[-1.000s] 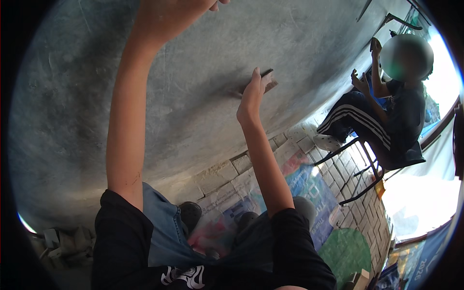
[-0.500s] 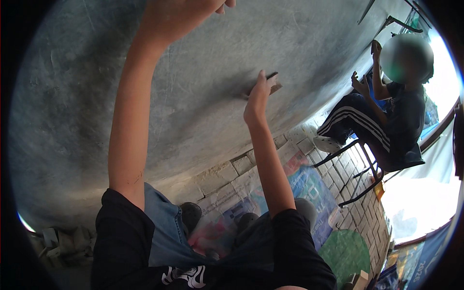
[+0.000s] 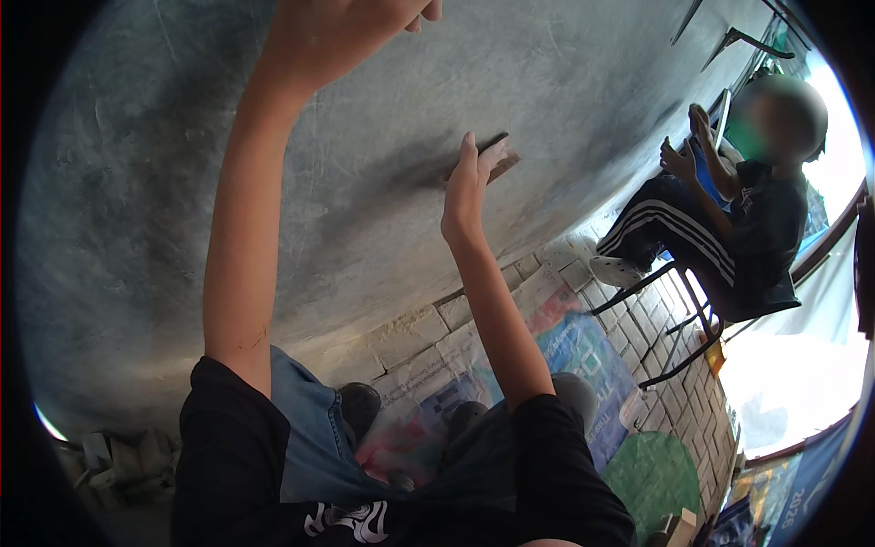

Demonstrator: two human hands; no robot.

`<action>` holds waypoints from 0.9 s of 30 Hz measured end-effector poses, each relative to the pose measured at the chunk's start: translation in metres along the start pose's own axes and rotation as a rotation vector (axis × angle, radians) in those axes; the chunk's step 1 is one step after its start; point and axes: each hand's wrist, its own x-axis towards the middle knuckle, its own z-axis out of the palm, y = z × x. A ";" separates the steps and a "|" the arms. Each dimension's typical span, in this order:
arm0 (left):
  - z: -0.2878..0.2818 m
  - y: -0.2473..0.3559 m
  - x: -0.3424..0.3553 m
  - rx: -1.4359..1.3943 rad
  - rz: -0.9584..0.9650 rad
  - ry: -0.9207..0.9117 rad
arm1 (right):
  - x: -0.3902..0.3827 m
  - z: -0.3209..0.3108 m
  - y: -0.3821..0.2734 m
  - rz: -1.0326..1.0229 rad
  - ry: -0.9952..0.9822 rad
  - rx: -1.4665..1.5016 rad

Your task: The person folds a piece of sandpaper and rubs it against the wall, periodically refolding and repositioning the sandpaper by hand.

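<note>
Grey wall [image 3: 383,173], right hand [image 3: 467,196] gripping a flat brown piece [image 3: 506,168] against it, left hand [image 3: 342,36] cropped, grip unclear

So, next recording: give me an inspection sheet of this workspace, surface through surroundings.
Surface: scuffed gray wall, unevenly shaded.
Things in hand: thin flat piece, brownish with a dark edge, at the wall.
Clutter: pale blocks piled lower left; colorful printed sheet on the paved floor; round green piece beside it.
Hands: right hand on the flat piece; left hand raised, fingers mostly cut off by the upper edge, so its grip can't be judged.
Cables: nothing seen.
Surroundings: another person seated at right.
</note>
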 end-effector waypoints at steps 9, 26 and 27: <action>-0.001 0.002 -0.003 0.048 -0.028 -0.030 | 0.002 -0.006 -0.008 0.048 0.017 0.051; -0.004 0.003 0.001 0.099 0.003 -0.027 | -0.011 0.000 -0.008 0.083 -0.121 -0.065; -0.004 0.003 0.001 0.104 -0.013 -0.026 | -0.010 -0.001 -0.012 0.129 -0.132 -0.068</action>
